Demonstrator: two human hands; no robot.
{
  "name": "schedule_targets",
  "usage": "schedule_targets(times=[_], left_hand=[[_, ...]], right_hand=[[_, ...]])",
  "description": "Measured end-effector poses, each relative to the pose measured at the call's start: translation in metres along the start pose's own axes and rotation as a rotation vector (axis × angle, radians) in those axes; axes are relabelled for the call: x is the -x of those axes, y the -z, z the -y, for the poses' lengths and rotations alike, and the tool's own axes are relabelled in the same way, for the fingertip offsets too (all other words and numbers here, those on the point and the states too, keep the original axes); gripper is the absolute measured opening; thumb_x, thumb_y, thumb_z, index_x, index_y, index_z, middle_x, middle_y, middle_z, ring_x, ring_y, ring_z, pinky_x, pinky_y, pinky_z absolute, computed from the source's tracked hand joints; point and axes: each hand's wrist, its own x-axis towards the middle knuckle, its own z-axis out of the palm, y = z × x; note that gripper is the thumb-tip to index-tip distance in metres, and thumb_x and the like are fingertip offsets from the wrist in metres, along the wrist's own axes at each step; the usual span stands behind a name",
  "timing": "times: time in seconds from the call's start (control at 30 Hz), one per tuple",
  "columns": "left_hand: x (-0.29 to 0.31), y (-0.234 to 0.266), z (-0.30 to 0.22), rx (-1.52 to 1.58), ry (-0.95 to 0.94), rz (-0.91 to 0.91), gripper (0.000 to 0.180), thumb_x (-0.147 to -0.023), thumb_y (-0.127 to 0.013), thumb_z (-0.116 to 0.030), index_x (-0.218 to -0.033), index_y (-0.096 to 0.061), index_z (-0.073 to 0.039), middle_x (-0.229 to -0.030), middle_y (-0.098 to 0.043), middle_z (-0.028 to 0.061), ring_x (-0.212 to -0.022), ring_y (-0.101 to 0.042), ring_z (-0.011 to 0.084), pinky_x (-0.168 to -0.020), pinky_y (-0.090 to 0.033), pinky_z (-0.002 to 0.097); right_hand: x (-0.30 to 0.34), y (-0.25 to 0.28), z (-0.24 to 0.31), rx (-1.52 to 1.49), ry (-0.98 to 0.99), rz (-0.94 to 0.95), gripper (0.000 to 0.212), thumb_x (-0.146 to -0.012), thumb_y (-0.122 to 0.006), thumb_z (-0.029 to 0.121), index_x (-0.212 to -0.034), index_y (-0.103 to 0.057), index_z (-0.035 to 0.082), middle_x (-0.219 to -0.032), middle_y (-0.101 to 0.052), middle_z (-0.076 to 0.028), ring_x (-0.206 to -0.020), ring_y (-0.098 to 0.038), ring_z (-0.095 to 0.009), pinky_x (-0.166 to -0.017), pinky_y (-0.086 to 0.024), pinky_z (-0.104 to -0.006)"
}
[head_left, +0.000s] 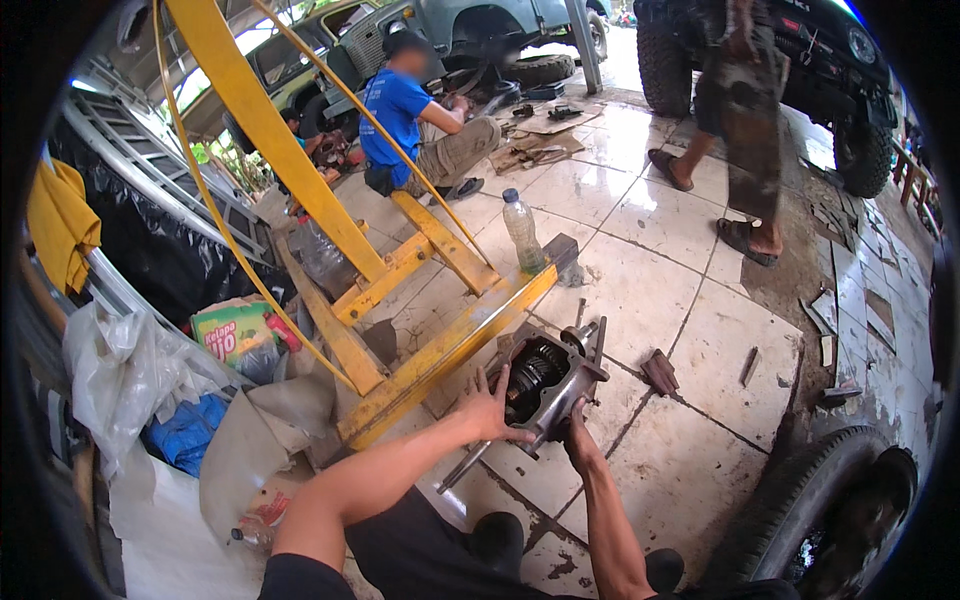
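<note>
A gearbox (568, 388) with a grey metal housing rests on the tiled floor in front of me. Dark gears (536, 376) show through its open top, and a shaft end (579, 336) sticks out at the far side. My left hand (485, 408) lies with fingers spread against the near left edge of the housing. On the right, my right hand (578, 436) grips the housing's near side, its fingers partly hidden. A thin metal rod (466, 464) slants out from below my left hand.
Beyond the gearbox stands a yellow metal frame (450, 352) with a plastic bottle (522, 234) behind it. A rusty metal piece (659, 372) lies to the right. A tyre (800, 500) is at lower right. One person (395, 125) sits working; another (745, 120) stands at upper right.
</note>
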Motion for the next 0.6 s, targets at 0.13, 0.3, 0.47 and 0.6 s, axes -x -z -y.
schedule_targets(times=[0.13,0.3,0.47,0.6], left_hand=[[0.005,-0.002,0.006,0.014,0.02,-0.017,0.153,-0.054,-0.061,-0.092,-0.153,0.013,-0.004,-0.15,-0.001,0.0455,-0.141,-0.01,0.06,-0.115,-0.021,0.0599],[-0.003,0.003,-0.006,-0.025,-0.005,-0.023,0.151,-0.055,-0.061,-0.092,-0.154,0.011,-0.004,-0.151,-0.003,0.0451,-0.142,-0.009,0.0589,-0.117,-0.019,0.0569],[0.007,0.006,0.0,-0.016,0.014,0.016,0.151,-0.055,-0.06,-0.093,-0.154,0.011,-0.002,-0.15,-0.002,0.0456,-0.142,-0.007,0.058,-0.118,-0.015,0.0557],[-0.001,0.007,-0.008,-0.05,0.002,0.001,0.153,-0.055,-0.061,-0.092,-0.153,0.011,0.0,-0.149,-0.004,0.0475,-0.142,-0.007,0.0589,-0.118,-0.015,0.056]], right_hand=[[-0.008,0.01,0.003,0.022,0.016,0.106,0.111,-0.085,-0.014,0.085,-0.154,-0.017,-0.002,-0.16,-0.018,-0.02,-0.148,-0.014,-0.031,-0.12,-0.008,-0.0422],[-0.017,0.01,-0.008,0.086,-0.001,-0.026,0.104,-0.09,-0.019,0.08,-0.155,-0.012,0.0,-0.163,-0.01,-0.014,-0.15,-0.006,-0.026,-0.121,-0.006,-0.0391],[0.014,-0.017,0.025,0.116,0.03,0.044,0.111,-0.085,-0.019,0.085,-0.156,-0.002,0.002,-0.163,-0.005,-0.016,-0.15,-0.003,-0.031,-0.121,-0.002,-0.0453],[0.01,-0.001,0.03,0.017,0.013,0.081,0.116,-0.08,-0.018,0.09,-0.156,0.005,0.005,-0.163,0.002,-0.016,-0.15,0.0,-0.034,-0.12,-0.004,-0.0482]])
